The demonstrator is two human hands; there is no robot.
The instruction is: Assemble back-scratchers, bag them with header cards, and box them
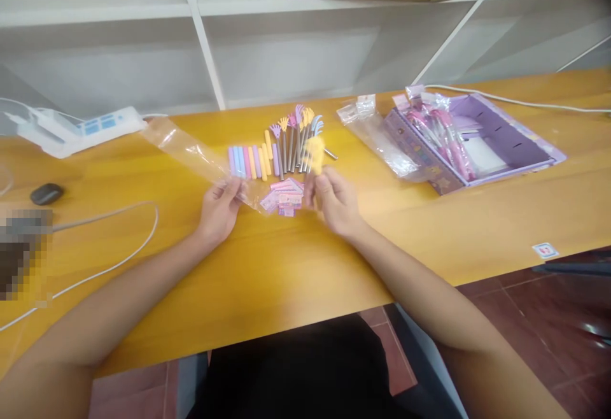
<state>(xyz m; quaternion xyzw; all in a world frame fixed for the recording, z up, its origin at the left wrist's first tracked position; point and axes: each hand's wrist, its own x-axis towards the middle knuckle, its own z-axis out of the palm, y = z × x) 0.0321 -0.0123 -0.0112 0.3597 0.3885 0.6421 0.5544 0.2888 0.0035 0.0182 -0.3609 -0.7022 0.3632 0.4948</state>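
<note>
My left hand (220,210) pinches the end of a long clear plastic bag (186,151), which stretches away to the upper left. In my right hand (338,202) is a yellow back scratcher (315,153), its head blurred and its lower part hidden by my fingers. Just beyond my hands lie several back scratchers (292,142) with metal rods and purple, yellow, pink and blue hand-shaped heads. Left of them is a row of pastel handle tubes (248,163). A small pile of printed pink-purple cards (286,197) lies between my hands.
On the right, a purple box (520,145) holds bagged pink items (449,135); clear bags (377,142) lie against its left side. A white power strip (86,131), a black mouse-like object (46,193) and cables are at left. White shelving (286,49) stands behind the table.
</note>
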